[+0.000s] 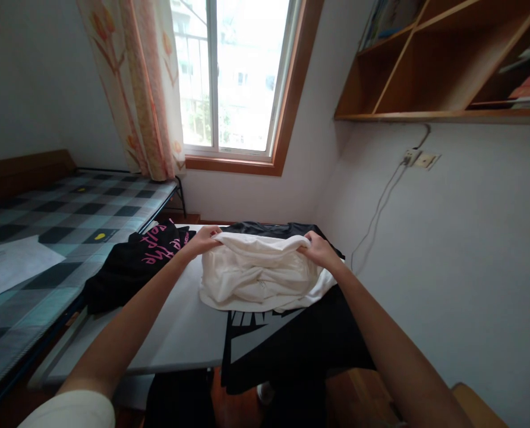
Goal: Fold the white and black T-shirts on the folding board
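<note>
A white cloth garment (pixel 260 273) is bunched and partly folded over the middle of the white table (pixel 176 333). My left hand (pixel 206 239) pinches its far left corner, and my right hand (pixel 321 249) grips the far right corner, so the upper edge is stretched between them. Beneath it lies a black garment with a grey print (pixel 292 345), whose near part hangs over the table's front edge; dark cloth also shows behind the white one.
A black garment with pink lettering (pixel 135 261) lies at the table's left. Beyond it stands a bed with a checked mattress (pixel 91 208) and a paper sheet (pixel 15 261). A wall shelf (pixel 425 65) and a cable (pixel 376 208) are at the right.
</note>
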`<state>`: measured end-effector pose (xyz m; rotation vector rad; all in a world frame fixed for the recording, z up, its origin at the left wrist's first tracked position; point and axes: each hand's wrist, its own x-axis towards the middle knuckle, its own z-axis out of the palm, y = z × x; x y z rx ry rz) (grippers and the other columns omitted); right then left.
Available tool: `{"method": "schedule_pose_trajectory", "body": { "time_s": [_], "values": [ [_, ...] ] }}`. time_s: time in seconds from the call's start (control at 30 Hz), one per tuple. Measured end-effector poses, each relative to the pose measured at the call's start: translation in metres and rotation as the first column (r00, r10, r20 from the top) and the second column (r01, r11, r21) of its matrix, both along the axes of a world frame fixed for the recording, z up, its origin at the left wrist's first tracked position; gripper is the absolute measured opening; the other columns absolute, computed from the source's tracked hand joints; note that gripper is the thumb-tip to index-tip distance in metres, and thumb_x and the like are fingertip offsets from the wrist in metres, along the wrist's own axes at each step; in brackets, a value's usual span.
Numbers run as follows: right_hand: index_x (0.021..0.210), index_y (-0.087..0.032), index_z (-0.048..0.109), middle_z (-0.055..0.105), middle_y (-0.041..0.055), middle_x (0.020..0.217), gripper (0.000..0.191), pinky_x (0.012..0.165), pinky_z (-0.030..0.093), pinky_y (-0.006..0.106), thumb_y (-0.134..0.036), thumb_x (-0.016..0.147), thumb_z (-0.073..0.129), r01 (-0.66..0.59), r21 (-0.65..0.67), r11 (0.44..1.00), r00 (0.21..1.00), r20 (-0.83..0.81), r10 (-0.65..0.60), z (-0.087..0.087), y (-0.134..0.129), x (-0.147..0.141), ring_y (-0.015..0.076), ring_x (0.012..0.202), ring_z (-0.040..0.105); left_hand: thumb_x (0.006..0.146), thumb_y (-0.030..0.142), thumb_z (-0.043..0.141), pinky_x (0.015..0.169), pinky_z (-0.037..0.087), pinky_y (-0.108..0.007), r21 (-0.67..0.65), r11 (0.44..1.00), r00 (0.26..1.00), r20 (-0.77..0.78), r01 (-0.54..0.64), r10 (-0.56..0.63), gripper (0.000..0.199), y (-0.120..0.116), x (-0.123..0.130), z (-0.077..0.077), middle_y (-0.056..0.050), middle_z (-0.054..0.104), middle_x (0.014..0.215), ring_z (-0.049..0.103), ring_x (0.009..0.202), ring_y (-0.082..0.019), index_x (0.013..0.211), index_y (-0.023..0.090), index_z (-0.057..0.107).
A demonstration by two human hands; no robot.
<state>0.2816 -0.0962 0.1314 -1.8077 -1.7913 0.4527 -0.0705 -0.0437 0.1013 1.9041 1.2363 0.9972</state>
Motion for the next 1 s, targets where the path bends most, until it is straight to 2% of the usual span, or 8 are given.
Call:
{"method": "schedule_pose_trajectory", "body": {
  "time_s": [0.1,0.2,0.37,0.47,0.57,0.67,0.83,1.0],
  "values": [
    [0.117,-0.023,0.053,0.067,0.0042,0.093,0.055,0.068,0.05,0.03,-0.048,0.072,0.071,-0.415,-0.027,0.909,0.809,-0.468,0.355,0.011,-0.01,-0.021,0.0193,0.082,0.064,0.061,0.038,0.067,0.056,0.036,-0.021,0.039,0.977,0.973,0.103,-0.21,0.205,0.027,0.004,-0.028,0.014,0.003,0.057,0.066,0.049,0.064,-0.012,0.072,0.015,0.06],
    [0.123,-0.023,0.053,0.066,0.0074,0.106,0.056,0.08,0.051,0.035,-0.052,0.077,0.067,-0.666,0.049,0.744,0.564,-0.62,0.546,0.017,-0.009,-0.019,0.0199,0.095,0.064,0.063,0.036,0.065,0.056,0.036,-0.021,0.058,0.93,0.915,0.213,-0.362,0.343,0.024,0.0,-0.069,0.024,0.005,0.053,0.064,0.047,0.061,-0.01,0.072,0.017,0.055],
    [0.111,-0.019,0.063,0.068,0.0116,0.101,0.044,0.086,0.049,0.039,-0.048,0.078,0.065,-0.208,-0.039,0.977,0.978,-0.034,0.207,-0.021,0.026,0.048,0.0244,0.097,0.063,0.057,0.035,0.075,0.069,0.046,-0.026,-0.138,0.983,0.989,0.062,-0.122,0.131,0.03,-0.027,-0.143,0.026,0.003,0.065,0.076,0.06,0.074,-0.015,0.079,0.019,0.063],
    [0.121,-0.014,0.06,0.061,0.0186,0.121,0.058,0.097,0.041,0.042,-0.046,0.074,0.067,0.024,-0.119,0.993,0.921,0.389,0.024,-0.057,0.037,0.089,0.0308,0.114,0.056,0.059,0.04,0.076,0.075,0.048,-0.028,-0.251,0.967,0.996,-0.083,-0.053,0.033,0.039,-0.035,-0.158,0.021,0.002,0.071,0.094,0.064,0.088,-0.02,0.094,0.024,0.069],
    [0.123,-0.019,0.059,0.062,0.0163,0.122,0.061,0.096,0.038,0.046,-0.049,0.071,0.068,0.148,-0.214,0.966,0.834,0.552,-0.006,-0.08,0.033,0.103,0.0328,0.113,0.056,0.065,0.046,0.071,0.076,0.048,-0.027,-0.166,0.981,0.985,-0.152,-0.103,0.077,0.039,-0.029,-0.137,0.016,0.0,0.071,0.097,0.063,0.09,-0.021,0.095,0.02,0.07],
    [0.097,-0.023,0.066,0.069,0.0088,0.099,0.03,0.092,0.037,0.048,-0.045,0.078,0.06,0.167,-0.209,0.964,0.823,0.568,-0.02,-0.084,0.028,0.094,0.0301,0.101,0.06,0.07,0.048,0.067,0.073,0.049,-0.027,-0.092,0.996,0.991,-0.127,0.018,-0.029,0.04,-0.014,-0.092,0.01,-0.004,0.071,0.095,0.063,0.086,-0.021,0.093,0.015,0.07],
    [0.083,-0.021,0.063,0.067,0.0069,0.092,0.015,0.084,0.041,0.037,-0.033,0.083,0.055,-0.043,0.09,0.995,0.89,0.455,-0.003,-0.057,0.022,0.069,0.0228,0.093,0.06,0.075,0.048,0.063,0.072,0.051,-0.031,-0.019,0.978,0.956,-0.205,0.208,-0.208,0.041,0.005,-0.001,-0.01,-0.008,0.07,0.089,0.063,0.078,-0.019,0.099,0.015,0.069],
    [0.082,-0.021,0.061,0.059,0.0044,0.087,0.019,0.08,0.045,0.031,-0.039,0.084,0.058,-0.256,0.343,0.904,0.943,0.295,0.155,-0.018,-0.011,0.055,0.0198,0.085,0.059,0.082,0.041,0.062,0.088,0.049,-0.032,0.077,0.922,0.897,-0.272,0.381,-0.348,0.042,0.012,0.079,-0.033,-0.006,0.066,0.109,0.061,0.101,-0.02,0.119,0.024,0.062]
  ]
}}
